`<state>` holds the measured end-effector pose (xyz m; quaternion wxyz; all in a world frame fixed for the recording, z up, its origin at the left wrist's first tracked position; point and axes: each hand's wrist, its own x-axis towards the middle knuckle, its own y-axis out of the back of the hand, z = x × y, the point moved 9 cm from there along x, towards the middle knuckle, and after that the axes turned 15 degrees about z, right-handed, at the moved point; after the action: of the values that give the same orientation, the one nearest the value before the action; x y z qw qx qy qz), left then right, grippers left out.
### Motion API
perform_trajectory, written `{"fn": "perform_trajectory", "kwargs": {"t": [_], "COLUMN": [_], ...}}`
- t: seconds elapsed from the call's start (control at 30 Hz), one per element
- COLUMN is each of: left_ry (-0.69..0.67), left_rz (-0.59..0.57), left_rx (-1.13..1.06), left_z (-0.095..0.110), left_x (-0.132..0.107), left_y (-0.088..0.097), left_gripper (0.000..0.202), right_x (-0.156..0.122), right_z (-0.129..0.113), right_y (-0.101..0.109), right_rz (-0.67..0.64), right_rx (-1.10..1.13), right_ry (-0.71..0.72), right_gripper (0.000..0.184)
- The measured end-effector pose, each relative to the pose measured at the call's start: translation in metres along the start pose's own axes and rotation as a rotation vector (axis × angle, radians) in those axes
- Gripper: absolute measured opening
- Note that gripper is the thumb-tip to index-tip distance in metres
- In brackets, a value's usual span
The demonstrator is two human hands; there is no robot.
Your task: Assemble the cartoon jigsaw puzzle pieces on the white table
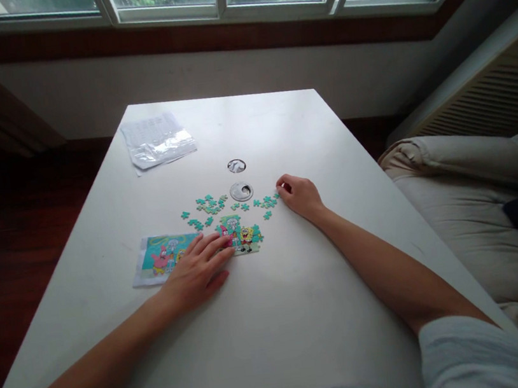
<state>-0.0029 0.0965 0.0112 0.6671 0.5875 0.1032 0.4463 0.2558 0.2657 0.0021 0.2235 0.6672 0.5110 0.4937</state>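
My left hand [199, 263] lies flat with fingers stretched out. Its fingertips rest on the left side of a partly joined jigsaw puzzle [247, 239] with cartoon figures on a teal ground. Beneath the same hand is a picture card [155, 258] in a clear sleeve, its right part covered. My right hand [300, 194] rests on its side, thumb and forefinger curled together beside loose puzzle pieces [267, 202]. Whether a piece is pinched there is too small to tell. More teal puzzle pieces [211, 205] are scattered above the joined part.
The white table [314, 314] carries a clear plastic bag with paper [158, 141] at the far left. Two round inserts, a far one [236, 165] and a nearer one [241, 191], are set in its top. A beige sofa [475, 221] stands to the right, windows ahead.
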Motion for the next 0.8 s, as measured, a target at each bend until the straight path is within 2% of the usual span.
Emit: {"fn": "perform_trajectory", "kwargs": {"t": [0.27,0.8], "left_ry": [-0.009,-0.023], "left_rz": [-0.009,-0.017], "left_rx": [0.003,0.001], "left_z": [0.0014,0.0036], "left_x": [-0.0012,0.0014], "left_y": [-0.0022,-0.0039], "left_gripper": [0.043,0.043], "right_x": [0.0017,0.0010], "right_z": [0.0008,0.0053], "right_y": [0.0001,-0.0022], "right_rz": [0.023,0.070], "right_rx": [0.070,0.147], "right_ry": [-0.036,-0.019], "right_gripper": [0.025,0.020]}}
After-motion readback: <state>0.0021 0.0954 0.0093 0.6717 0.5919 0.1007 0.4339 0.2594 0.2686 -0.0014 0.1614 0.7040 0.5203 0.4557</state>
